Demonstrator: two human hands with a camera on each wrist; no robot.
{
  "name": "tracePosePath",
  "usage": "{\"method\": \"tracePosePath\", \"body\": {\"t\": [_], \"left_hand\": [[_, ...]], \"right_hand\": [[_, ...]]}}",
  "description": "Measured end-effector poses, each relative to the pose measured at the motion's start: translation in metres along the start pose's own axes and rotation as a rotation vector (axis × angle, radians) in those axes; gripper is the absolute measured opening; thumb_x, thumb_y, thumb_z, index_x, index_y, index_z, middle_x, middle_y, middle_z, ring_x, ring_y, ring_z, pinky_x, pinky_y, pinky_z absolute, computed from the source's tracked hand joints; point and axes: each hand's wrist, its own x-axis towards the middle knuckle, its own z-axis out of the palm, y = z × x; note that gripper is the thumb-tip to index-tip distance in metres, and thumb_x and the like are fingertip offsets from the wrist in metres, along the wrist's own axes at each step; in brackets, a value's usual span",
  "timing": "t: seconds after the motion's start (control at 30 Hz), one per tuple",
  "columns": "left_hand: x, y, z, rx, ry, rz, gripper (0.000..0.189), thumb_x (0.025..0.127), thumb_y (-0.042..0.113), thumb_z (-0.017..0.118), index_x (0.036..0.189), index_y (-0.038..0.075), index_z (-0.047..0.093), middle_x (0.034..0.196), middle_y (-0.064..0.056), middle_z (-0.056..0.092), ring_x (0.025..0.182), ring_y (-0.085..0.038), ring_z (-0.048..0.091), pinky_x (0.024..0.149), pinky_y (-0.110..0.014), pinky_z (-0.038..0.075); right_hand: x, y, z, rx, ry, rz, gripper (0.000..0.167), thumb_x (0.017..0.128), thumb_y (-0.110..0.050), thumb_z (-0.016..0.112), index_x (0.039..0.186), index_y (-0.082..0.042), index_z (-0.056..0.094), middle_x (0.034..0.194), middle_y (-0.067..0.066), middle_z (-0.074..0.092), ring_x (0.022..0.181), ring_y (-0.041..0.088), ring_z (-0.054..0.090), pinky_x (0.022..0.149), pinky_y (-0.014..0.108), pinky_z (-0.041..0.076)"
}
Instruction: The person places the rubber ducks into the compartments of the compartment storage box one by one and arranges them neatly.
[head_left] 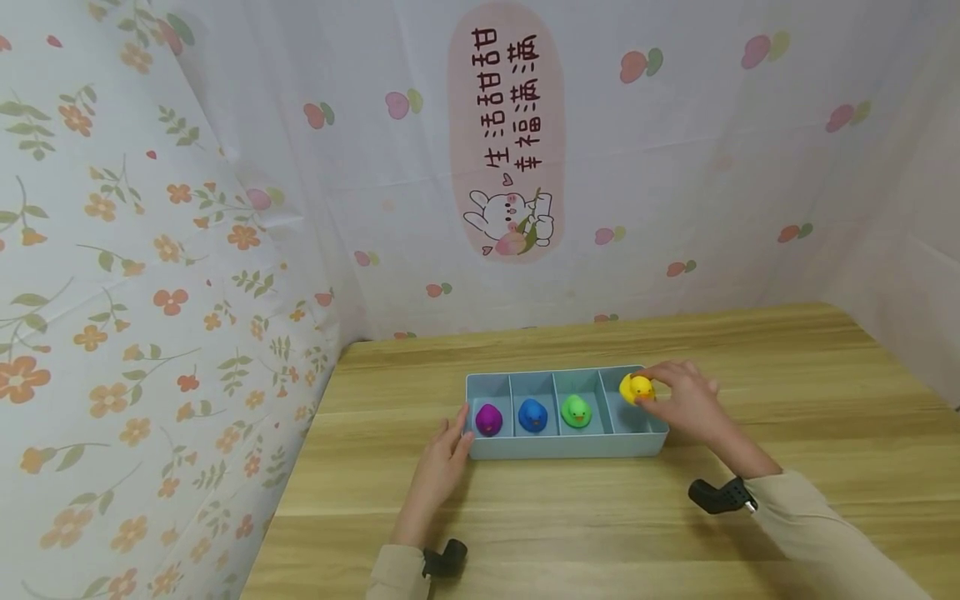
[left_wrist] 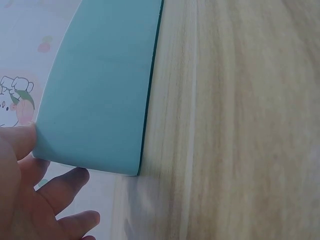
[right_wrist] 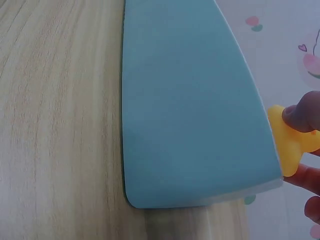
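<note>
A pale blue divided tray (head_left: 566, 447) lies lengthwise on the table, with a row of small toy ducks in its compartments. From the left these are a purple duck (head_left: 489, 420), a blue duck (head_left: 532, 415) and a green duck (head_left: 576, 412). My right hand (head_left: 688, 404) pinches a yellow toy duck (head_left: 636, 388) between thumb and fingers, over the rightmost compartment. In the right wrist view the yellow duck (right_wrist: 287, 142) shows partly behind the tray's rim. My left hand (head_left: 441, 460) rests against the tray's left end, its fingers spread and touching the corner in the left wrist view.
The wooden table (head_left: 570, 525) extends around the tray on every side. Behind it hangs a white printed cloth (head_left: 660, 167), and a flowered cloth (head_left: 135, 317) closes off the left side. A black wrist device (head_left: 718, 497) sits on each forearm.
</note>
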Motion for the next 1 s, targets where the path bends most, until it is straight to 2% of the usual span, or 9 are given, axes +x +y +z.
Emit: {"method": "tracePosePath", "body": {"t": [0.37, 0.6, 1.0], "left_hand": [[-0.001, 0.001, 0.0, -0.02, 0.003, -0.018, 0.047, 0.101, 0.033, 0.045, 0.147, 0.022, 0.039, 0.144, -0.014, 0.047, 0.139, -0.043, 0.031, 0.105, -0.07, 0.026], [0.0, 0.0, 0.0, -0.023, 0.001, -0.021, 0.048, 0.101, 0.034, 0.045, 0.147, 0.023, 0.038, 0.144, -0.013, 0.047, 0.139, -0.043, 0.031, 0.105, -0.07, 0.025], [0.001, -0.003, 0.001, -0.029, 0.004, -0.012, 0.048, 0.101, 0.035, 0.045, 0.148, 0.023, 0.038, 0.145, -0.015, 0.045, 0.138, -0.043, 0.032, 0.105, -0.068, 0.027]], "right_hand": [[0.001, 0.0, 0.013, -0.036, -0.037, -0.025, 0.036, 0.075, -0.017, 0.078, 0.108, -0.007, 0.069, 0.112, 0.019, 0.066, 0.09, 0.029, 0.045, 0.066, 0.044, 0.019], [0.002, -0.003, 0.017, -0.155, -0.054, -0.023, 0.036, 0.073, -0.02, 0.079, 0.105, -0.009, 0.07, 0.11, 0.015, 0.068, 0.087, 0.028, 0.045, 0.065, 0.042, 0.017], [0.007, -0.003, 0.021, -0.244, -0.116, -0.037, 0.035, 0.07, -0.02, 0.082, 0.102, -0.01, 0.071, 0.098, 0.007, 0.071, 0.081, 0.024, 0.042, 0.066, 0.043, 0.017]]}}
